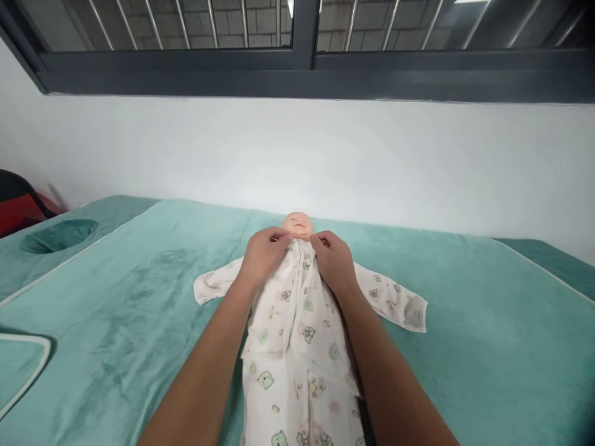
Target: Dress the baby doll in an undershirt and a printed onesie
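Observation:
A baby doll (298,224) lies face up on the green bed cover, its head toward the wall. Over its body is a white baby outfit (307,310) printed with small animals, the two sleeves spread out to the sides. My left hand (268,253) pinches the outfit's collar at the left of the doll's neck. On the other side of the neck, my right hand (332,255) pinches the collar too. Both forearms reach over the outfit and cover parts of its sides. The doll's arms and legs are hidden.
A soft green cover (162,279) with white piping spreads under everything, with a round hole (60,235) at the far left. Behind stands a white wall (297,155) below a dark-framed window (302,62) with bars. A red and black object (21,204) sits at the left edge.

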`<state>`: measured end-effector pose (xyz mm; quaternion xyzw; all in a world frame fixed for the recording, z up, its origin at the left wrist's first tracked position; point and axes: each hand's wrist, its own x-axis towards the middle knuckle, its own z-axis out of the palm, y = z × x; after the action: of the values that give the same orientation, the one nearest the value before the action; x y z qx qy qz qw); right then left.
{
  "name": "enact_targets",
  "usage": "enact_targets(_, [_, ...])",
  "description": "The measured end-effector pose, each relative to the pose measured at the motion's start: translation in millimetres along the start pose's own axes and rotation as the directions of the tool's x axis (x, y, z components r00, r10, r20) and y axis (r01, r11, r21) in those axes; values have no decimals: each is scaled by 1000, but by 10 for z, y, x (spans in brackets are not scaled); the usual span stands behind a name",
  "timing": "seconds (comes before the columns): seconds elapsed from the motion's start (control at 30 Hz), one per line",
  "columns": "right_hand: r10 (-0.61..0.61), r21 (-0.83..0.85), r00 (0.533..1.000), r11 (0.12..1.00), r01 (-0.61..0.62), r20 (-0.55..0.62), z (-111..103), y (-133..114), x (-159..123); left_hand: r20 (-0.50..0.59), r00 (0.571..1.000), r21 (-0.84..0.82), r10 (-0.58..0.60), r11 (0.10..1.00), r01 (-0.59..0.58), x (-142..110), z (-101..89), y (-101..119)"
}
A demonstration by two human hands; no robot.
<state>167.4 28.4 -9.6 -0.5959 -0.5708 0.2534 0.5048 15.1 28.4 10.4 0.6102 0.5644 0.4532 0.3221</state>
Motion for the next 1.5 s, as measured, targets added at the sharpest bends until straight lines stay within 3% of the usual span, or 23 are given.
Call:
enact_targets(0.1, [12, -39, 1000, 999, -12, 2, 27, -32, -17, 112, 994, 82, 9, 996, -18, 35, 59, -59])
enact_targets(0.2, [6, -73, 1000, 997, -6, -2, 46, -52, -45, 9, 999, 152, 49, 987, -49, 56, 118, -112])
enact_targets(0.3, [3, -87, 999, 996, -6, -32, 49, -60, -44, 33, 998, 170, 46, 984, -51, 119, 132, -168])
enact_targets(0.37, [-4, -79, 999, 997, 0, -42, 50, -68, -19, 64, 996, 122, 56, 991, -63, 155, 118, -195])
enact_targets(0.47, [-16, -20, 999, 1000, 15, -48, 67, -97, 15, -3, 997, -61, 73, 996, -73, 140, 84, -190])
enact_targets(0.57, [-62, 60, 998, 996, 63, -19, 102, -131, -5, 2, 1000, -352, 23, 936, -21, 51, 56, -131])
enact_targets(0.63, [-86, 86, 996, 993, 84, 15, 122, -136, -41, 39, 999, -456, -9, 889, 26, -5, 49, -94])
enact_targets(0.83, [-63, 157, 998, 986, 58, 28, 141, -11, -77, 129, 992, -472, -11, 879, 71, -15, 46, -129])
enact_targets(1.0, [-7, 305, 1000, 952, 11, -13, 158, 65, -68, 133, 991, -494, -4, 867, 70, 10, 54, -189])
enact_targets(1.37, [-99, 135, 995, 986, 93, 33, 117, -24, -138, 152, 987, -566, -55, 814, 132, 19, 48, -203])
enact_targets(1.5, [-127, 86, 990, 989, 122, 59, 123, -66, -164, 174, 984, -572, -24, 812, 120, 17, 26, -204])
